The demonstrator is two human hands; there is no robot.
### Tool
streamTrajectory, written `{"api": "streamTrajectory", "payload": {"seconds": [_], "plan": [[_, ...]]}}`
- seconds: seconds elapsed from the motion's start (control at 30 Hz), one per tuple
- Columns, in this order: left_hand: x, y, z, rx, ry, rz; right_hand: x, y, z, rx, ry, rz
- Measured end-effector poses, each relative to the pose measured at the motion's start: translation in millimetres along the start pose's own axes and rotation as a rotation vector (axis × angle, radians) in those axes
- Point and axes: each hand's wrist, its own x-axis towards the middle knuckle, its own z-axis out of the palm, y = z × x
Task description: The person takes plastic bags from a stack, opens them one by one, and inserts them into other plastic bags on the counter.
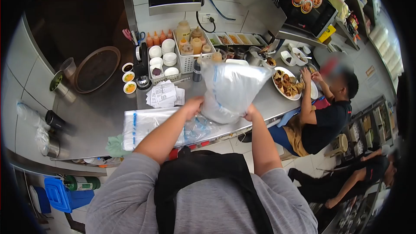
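Observation:
A clear plastic bag point(232, 88) with blue print is held up over the counter's front edge, puffed out and wide at the top. My right hand point(250, 112) grips its lower right edge. At its lower left side, my left hand point(193, 106) is closed with the fingers against the plastic. The bag hides some of the fingertips. Under my left forearm lies a flat stack of clear plastic bags point(145, 123), and crumpled clear plastic point(197, 129) sits on the counter just below my left hand.
Paper slips point(164, 94) lie behind the stack. Farther back stand a white basket of sauce bottles point(190, 62) and white bowls point(169, 58). On the right, a co-worker point(325, 121) handles food by a large plate point(287, 84). Another person point(355, 182) is behind.

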Motion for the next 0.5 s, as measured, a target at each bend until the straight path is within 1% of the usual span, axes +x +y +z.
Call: {"api": "streamTrajectory", "payload": {"seconds": [0.07, 0.1, 0.17, 0.2, 0.23, 0.27, 0.3, 0.37, 0.4, 0.43, 0.47, 0.5], "plan": [[13, -27, 3, -0.23, 0.147, 0.122, 5, 7, -4, 0.114, -0.049, -0.224], [11, -25, 6, -0.231, 0.143, 0.109, 6, 6, -9, 0.115, -0.043, -0.212], [-10, -5, 18, -0.418, 0.326, 0.317, -1, -2, -16, 0.361, -0.146, -0.44], [-23, 5, 24, -0.358, 0.215, 0.318, -18, -2, -13, 0.358, -0.142, -0.426], [-30, 9, 28, -0.365, 0.221, 0.312, -39, -3, -4, 0.529, -0.049, -0.307], [-36, 11, 32, -0.448, 0.186, 0.282, -55, 0, 6, 0.695, 0.044, -0.184], [-41, 11, 34, -0.529, 0.152, 0.249, -64, 12, 14, 0.689, 0.041, -0.173], [-46, 13, 34, -0.514, 0.128, 0.241, -79, 32, 34, 0.983, -0.05, 0.037], [-48, 14, 34, -0.493, 0.095, 0.235, -92, 35, 57, 0.981, -0.049, 0.045], [-50, 16, 33, -0.495, 0.098, 0.23, -108, 34, 85, 0.908, -0.03, -0.077], [-52, 19, 32, -0.487, 0.05, 0.209, -117, 35, 101, 0.834, -0.01, -0.198], [-53, 19, 31, -0.477, 0.0, 0.187, -107, 48, 101, 0.837, -0.006, -0.192]]}}
